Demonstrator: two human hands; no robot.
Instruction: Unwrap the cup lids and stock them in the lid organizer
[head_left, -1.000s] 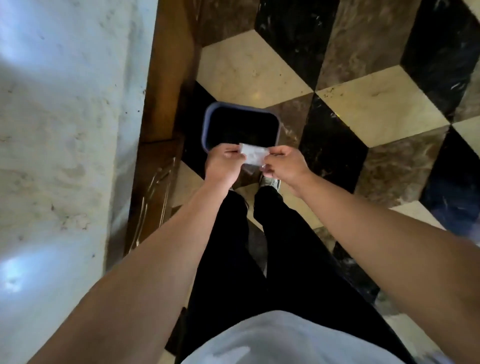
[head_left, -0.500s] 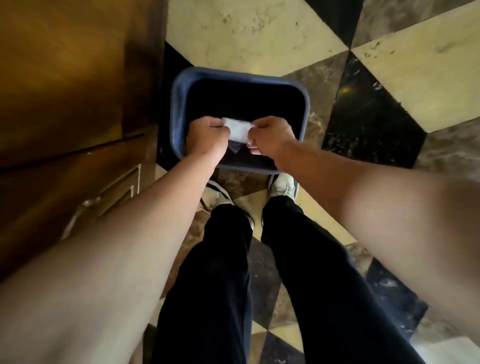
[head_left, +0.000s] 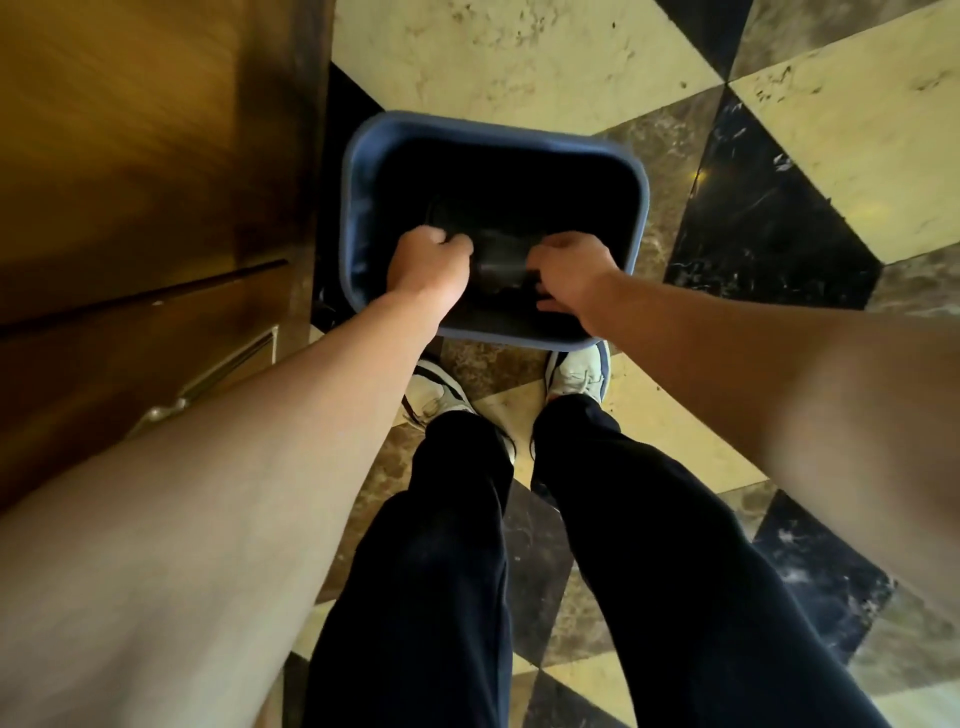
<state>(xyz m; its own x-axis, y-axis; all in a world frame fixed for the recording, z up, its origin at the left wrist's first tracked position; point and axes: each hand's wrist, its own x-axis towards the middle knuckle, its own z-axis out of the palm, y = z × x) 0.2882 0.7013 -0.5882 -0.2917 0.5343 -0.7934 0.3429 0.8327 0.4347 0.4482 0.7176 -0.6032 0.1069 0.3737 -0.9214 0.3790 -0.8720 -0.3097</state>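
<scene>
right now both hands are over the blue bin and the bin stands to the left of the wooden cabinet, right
Not quite. In the head view both hands, left and right, are over the blue bin, but the bin stands to the right of the wooden cabinet.

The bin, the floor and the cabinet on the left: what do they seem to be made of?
The bin looks like moulded plastic, matte blue-grey, with a rolled rim and rounded corners; its inside is too dark to judge. The floor looks like polished stone, probably marble: veined cream, brown and black pieces with glossy highlights. The cabinet looks like varnished wood, warm brown with streaky grain, though it could be veneer.
</scene>
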